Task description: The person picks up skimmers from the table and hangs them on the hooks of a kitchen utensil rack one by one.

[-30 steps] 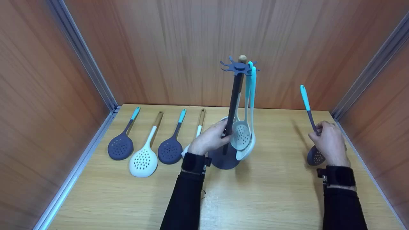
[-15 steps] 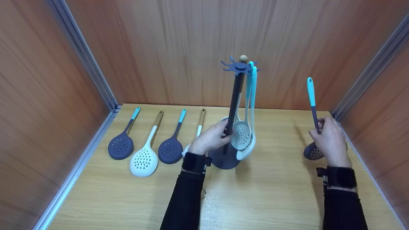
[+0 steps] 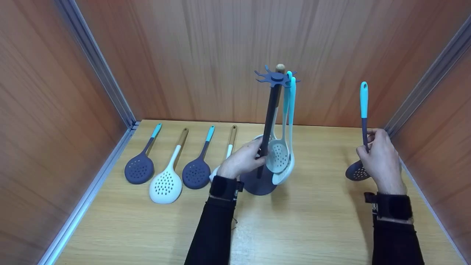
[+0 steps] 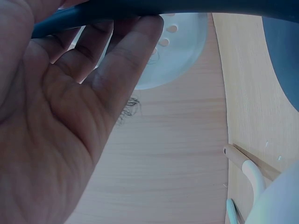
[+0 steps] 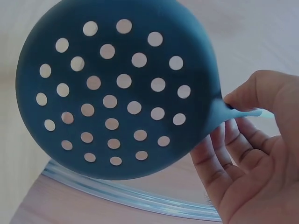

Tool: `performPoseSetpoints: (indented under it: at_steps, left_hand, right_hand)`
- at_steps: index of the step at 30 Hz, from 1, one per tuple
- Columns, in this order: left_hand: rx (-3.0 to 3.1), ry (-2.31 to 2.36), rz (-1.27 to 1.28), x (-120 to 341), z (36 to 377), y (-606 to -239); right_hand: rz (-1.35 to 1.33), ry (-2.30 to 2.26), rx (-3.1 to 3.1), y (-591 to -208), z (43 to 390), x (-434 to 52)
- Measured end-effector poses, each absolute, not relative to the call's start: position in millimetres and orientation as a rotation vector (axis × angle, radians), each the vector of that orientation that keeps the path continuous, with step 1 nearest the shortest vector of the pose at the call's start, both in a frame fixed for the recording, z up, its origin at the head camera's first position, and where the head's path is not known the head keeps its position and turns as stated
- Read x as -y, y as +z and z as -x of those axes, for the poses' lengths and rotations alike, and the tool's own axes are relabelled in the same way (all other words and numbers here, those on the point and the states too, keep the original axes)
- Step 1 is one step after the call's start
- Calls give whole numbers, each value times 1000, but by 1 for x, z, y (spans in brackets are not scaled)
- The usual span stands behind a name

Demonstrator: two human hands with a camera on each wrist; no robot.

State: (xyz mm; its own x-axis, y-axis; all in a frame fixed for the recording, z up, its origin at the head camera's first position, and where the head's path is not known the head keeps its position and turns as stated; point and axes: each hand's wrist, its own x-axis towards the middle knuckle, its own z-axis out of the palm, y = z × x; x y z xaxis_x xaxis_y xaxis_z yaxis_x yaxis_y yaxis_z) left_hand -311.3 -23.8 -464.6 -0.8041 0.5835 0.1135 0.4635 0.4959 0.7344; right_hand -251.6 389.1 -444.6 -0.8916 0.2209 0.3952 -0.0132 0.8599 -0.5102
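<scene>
A test booth for recording, not a home.
Plain wooden walls box in a bare wooden bench, with metal strips in the corners.

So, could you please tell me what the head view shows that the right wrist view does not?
Only the head view shows the left hand gripping the dark grey utensil stand's pole, and four skimmers lying on the wooden table. Only the right wrist view shows the round holes of the dark grey perforated skimmer up close. Both show the right hand pinching that skimmer's handle.
</scene>
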Motion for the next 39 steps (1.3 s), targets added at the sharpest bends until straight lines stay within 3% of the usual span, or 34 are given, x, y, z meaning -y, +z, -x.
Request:
performPoseSetpoints:
  at_steps: [39]
  left_hand:
    - [-2588,1187,-921,24,311,-464]
  right_hand:
    - [13,680,2485,-406,216,-347]
